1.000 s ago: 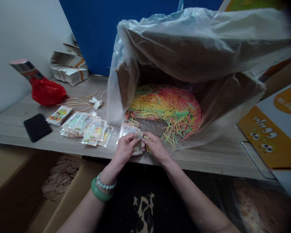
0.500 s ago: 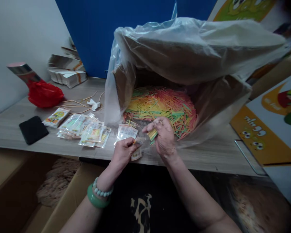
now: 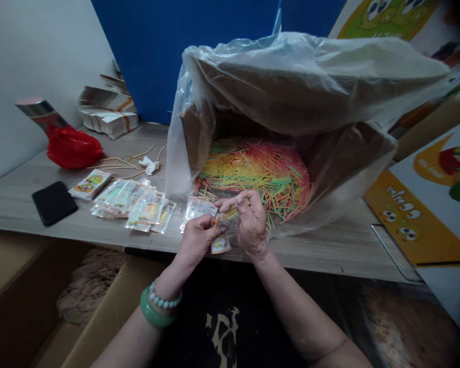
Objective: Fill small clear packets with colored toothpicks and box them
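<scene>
My left hand (image 3: 199, 237) pinches a small clear printed packet (image 3: 220, 244) at its edge, above the front of the table. Close on its right, my right hand (image 3: 250, 222) is closed on a few thin coloured sticks (image 3: 232, 215), whose ends point toward the packet's top. Behind both hands a box lined with clear plastic (image 3: 184, 128) lies on its side. A heap of thin sticks (image 3: 253, 166) in red, yellow, orange and green fills its bottom. Another flat packet (image 3: 198, 208) lies just behind my left hand.
Filled packets (image 3: 147, 209) lie in a pile to the left, with a stack of printed cards (image 3: 91, 184) and a black phone-like slab (image 3: 54, 203) beyond. A red bag (image 3: 72, 148) stands farther back. Printed cartons (image 3: 417, 214) flank the right side; an open carton (image 3: 99, 306) sits below.
My right hand has moved left and slightly down with the sticks, up against the packet's top. My left hand still holds the packet, which has shifted slightly right.
</scene>
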Action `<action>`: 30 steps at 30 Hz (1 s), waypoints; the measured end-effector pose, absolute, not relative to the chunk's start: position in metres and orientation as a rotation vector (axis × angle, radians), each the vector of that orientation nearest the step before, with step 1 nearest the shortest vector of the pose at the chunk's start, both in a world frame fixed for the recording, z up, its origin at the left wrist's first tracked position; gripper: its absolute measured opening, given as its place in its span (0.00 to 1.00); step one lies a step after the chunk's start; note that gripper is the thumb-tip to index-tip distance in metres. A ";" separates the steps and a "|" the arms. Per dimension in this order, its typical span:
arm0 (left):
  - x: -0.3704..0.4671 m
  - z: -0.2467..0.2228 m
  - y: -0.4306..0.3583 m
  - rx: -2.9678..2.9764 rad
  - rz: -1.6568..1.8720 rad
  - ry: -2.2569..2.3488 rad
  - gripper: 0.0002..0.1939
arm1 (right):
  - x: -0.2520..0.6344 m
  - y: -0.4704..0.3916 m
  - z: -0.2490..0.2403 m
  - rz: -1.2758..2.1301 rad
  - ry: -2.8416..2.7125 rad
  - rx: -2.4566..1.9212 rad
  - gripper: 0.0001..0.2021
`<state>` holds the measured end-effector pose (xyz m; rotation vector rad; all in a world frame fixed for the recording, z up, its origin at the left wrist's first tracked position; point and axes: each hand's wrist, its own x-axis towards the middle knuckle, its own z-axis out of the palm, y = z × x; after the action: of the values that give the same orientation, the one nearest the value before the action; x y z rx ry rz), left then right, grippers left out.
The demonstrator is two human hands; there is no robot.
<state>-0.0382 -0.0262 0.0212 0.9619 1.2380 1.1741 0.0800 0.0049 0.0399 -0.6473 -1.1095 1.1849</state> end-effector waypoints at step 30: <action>-0.046 0.014 -0.025 1.049 1.259 1.100 0.13 | 0.100 0.012 0.031 1.435 -1.599 -0.834 0.09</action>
<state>-0.0460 -0.0247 0.0140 1.0487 1.0999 1.2585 0.0996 0.0124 0.0311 -0.8340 -1.5994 1.4352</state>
